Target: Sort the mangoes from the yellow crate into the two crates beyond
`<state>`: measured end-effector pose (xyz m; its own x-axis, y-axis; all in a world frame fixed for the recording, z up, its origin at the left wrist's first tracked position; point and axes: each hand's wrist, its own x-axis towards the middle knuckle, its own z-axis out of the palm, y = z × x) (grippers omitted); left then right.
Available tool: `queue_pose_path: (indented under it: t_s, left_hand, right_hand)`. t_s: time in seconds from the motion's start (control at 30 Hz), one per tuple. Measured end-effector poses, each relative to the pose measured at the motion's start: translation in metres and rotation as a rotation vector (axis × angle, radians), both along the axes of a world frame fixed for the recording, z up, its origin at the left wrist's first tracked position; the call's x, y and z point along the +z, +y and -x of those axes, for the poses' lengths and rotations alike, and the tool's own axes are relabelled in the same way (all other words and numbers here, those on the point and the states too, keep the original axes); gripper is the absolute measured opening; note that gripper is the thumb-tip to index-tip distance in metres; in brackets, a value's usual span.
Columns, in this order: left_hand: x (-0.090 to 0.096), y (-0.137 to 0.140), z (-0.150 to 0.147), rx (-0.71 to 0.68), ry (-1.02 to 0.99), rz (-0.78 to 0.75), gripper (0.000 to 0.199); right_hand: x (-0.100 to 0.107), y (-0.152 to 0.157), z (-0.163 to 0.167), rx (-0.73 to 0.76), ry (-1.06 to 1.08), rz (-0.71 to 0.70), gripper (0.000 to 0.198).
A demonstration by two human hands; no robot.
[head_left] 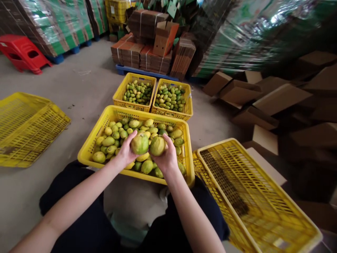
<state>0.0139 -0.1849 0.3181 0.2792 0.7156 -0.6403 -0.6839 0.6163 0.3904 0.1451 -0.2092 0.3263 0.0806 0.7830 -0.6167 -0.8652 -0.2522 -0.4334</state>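
Observation:
Both my hands are raised over a yellow plastic crate (86, 149) full of green and yellow lemons (108, 141). Between the fingers of my left hand (125, 153) is a rounded lemon (139, 143), half yellow and half green. My right hand (167, 156) grips a second, duller yellow-green lemon (158, 145), close beside the first. Each thumb lies along the outer side of its fruit; the fingers beneath are mostly hidden.
Two smaller yellow crates (117, 95) of lemons stand behind the large one. Empty yellow crates lie at left (31, 130) and right (244, 189). Open cardboard boxes (239, 91) are heaped at right. A red stool (22, 52) and bundled flat cartons (155, 58) are farther back.

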Motion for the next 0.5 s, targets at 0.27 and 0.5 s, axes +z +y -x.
queue_pose_path:
  t_s: [0.27, 0.5]
  left_hand:
    - [-0.001, -0.008, 0.001, -0.007, -0.074, -0.035, 0.033]
    - [-0.006, -0.012, 0.002, 0.042, -0.176, 0.039, 0.045]
  right_hand:
    - [0.007, 0.007, -0.002, 0.007, -0.066, 0.001, 0.017]
    - [-0.014, 0.008, 0.001, 0.080, -0.022, 0.086, 0.026]
